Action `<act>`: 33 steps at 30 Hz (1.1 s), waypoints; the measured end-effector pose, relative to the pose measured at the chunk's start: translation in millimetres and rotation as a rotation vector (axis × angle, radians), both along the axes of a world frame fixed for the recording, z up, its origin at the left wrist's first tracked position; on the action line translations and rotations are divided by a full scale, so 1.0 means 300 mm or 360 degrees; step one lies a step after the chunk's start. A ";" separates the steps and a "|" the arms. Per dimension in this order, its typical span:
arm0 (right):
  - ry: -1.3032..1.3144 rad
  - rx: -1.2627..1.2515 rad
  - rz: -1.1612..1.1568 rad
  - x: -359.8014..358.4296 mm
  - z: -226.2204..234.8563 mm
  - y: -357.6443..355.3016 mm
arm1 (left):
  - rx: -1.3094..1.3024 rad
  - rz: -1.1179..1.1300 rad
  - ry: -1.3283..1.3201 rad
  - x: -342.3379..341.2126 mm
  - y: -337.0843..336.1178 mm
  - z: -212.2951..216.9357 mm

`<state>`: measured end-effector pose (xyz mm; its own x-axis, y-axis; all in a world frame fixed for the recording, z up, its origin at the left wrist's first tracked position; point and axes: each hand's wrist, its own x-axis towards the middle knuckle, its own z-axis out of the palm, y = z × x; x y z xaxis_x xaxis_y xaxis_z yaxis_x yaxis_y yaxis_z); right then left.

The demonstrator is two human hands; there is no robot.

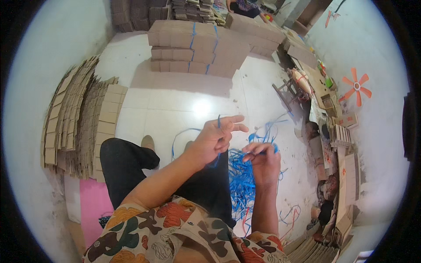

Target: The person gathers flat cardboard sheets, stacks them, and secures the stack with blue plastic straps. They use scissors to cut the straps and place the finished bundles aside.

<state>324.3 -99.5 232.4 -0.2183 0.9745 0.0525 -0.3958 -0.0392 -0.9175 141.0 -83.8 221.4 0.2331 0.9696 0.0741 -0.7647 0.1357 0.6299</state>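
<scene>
My left hand is raised in front of my body, its thumb and lower fingers closed and two fingers pointing right. A narrow blue plastic strap passes through it, and a loop of strap curves to its left. Just right of it, my right hand is curled, fingertips bent toward the thumb. Some blue shows beside its fingers, but whether it grips strap there I cannot make out. Below and between the hands lies a tangled heap of blue straps on the floor.
Strapped cardboard stacks stand ahead on the tiled floor. More cardboard pieces are stacked at left. A stool, cartons and clutter line the right wall, with an orange fan. Another person is at the far end.
</scene>
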 end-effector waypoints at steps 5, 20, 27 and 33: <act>0.0339 0.0049 -0.0180 -0.022 -0.040 -0.100 | -0.0007 -0.0016 0.0529 0.007 -0.039 -0.013; 0.0941 -0.0721 -0.0048 0.241 -0.303 -0.124 | -0.0123 0.0635 0.0170 -0.240 0.024 0.087; 0.0986 -0.0815 -0.0097 0.485 -0.469 -0.102 | 0.0000 0.0777 0.0191 -0.447 0.074 0.011; 0.0855 -0.1139 -0.0615 0.707 -0.617 -0.079 | 0.0068 0.0946 0.0215 -0.566 0.082 0.006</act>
